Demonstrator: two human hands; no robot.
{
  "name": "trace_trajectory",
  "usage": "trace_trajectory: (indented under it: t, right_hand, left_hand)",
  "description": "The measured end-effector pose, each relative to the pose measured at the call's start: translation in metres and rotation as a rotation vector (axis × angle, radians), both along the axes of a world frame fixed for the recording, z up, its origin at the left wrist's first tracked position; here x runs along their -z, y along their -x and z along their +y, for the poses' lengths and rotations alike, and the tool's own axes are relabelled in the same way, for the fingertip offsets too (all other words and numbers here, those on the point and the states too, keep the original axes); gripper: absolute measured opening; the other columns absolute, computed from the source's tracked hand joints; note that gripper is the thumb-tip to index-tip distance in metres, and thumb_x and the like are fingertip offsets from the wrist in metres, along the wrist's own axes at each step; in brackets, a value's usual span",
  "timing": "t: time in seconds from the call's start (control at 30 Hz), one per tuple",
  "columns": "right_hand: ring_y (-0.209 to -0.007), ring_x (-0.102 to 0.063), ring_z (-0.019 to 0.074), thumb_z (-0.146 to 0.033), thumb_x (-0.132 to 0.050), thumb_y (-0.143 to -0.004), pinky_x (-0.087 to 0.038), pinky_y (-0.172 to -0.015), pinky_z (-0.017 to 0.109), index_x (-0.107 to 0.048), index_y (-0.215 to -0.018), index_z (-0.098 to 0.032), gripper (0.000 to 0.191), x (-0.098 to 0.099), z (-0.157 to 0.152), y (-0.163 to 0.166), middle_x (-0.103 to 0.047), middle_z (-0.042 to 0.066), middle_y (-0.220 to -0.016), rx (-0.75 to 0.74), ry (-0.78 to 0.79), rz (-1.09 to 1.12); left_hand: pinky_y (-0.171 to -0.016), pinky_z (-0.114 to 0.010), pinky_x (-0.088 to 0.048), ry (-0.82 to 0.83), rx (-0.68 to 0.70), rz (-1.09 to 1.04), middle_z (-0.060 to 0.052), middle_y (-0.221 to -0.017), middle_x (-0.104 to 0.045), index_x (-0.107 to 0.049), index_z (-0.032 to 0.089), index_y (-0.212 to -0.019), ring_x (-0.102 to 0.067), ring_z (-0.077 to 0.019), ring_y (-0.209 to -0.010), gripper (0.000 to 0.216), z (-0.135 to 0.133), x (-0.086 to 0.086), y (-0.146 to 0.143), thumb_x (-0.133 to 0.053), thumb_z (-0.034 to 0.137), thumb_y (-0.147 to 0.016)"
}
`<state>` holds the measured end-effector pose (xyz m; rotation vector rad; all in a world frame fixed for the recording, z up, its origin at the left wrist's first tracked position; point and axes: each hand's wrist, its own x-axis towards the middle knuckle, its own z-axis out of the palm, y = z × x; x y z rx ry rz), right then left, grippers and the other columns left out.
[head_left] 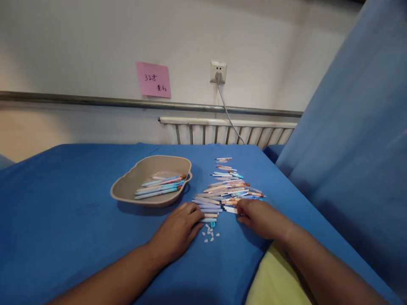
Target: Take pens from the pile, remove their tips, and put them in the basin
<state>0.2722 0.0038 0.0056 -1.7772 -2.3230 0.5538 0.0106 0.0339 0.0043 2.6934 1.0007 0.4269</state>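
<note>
My left hand [179, 228] lies on the blue cloth, fingers curled and closed round the left ends of pale pen barrels [210, 215]. Opposite it, my right hand [259, 215] pinches slim white pieces with black ends [230, 209]; how its fingertips meet them is partly hidden. Between and beyond both hands spreads a pile of pen parts [227, 188] in lilac, peach, white and blue. Just below the barrels sit a small teal piece [213, 224] and several tiny white pieces [212, 239]. Thin refills [223, 159] lie at the far end.
Left of the pile stands a beige basin [127, 195] with several pens [160, 187] inside. A blue cloth [79, 228] covers the table. Yellow fabric [276, 279] shows under my right forearm. A blue curtain [359, 110] hangs at right, and a radiator [219, 131] is behind.
</note>
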Motion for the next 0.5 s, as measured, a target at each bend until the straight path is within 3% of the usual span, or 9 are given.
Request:
trace_trajectory:
  t: [0.1, 0.27, 0.5]
  right_hand:
    - [-0.078, -0.061, 0.0195, -0.024, -0.058, -0.080, -0.033, -0.061, 0.026, -0.061, -0.093, -0.019, 0.014, 0.0016, 0.0020, -0.0023, -0.069, 0.007, -0.089, 0.024, -0.020, -0.043]
    - [-0.073, -0.060, 0.0194, -0.022, -0.056, -0.079, -0.031, -0.059, 0.026, -0.061, -0.082, -0.020, 0.006, 0.0019, 0.0040, -0.0038, -0.069, 0.007, -0.085, -0.002, -0.030, -0.147]
    - [-0.069, -0.060, 0.0204, -0.018, -0.050, -0.080, -0.029, -0.057, 0.028, -0.062, -0.080, -0.018, 0.012, 0.0000, -0.0009, 0.0001, -0.069, 0.009, -0.081, -0.057, -0.054, -0.220]
  left_hand:
    - [-0.078, -0.032, -0.043, 0.004, -0.001, 0.019, -0.005, -0.094, -0.058, -0.060, 0.020, -0.090, -0.053, -0.0204, -0.088, 0.011, -0.0005, -0.0004, 0.0004, -0.050, 0.024, -0.089]
    - [-0.081, -0.034, -0.042, 0.000, -0.014, 0.075, -0.005, -0.096, -0.057, -0.060, 0.020, -0.092, -0.052, -0.0212, -0.090, 0.011, -0.0029, -0.0027, 0.0007, -0.050, 0.024, -0.089]
    - [-0.080, -0.035, -0.042, 0.006, -0.039, 0.095, -0.006, -0.095, -0.058, -0.060, 0.019, -0.089, -0.053, -0.0217, -0.089, 0.011, -0.0033, -0.0017, -0.0004, -0.049, 0.024, -0.090]
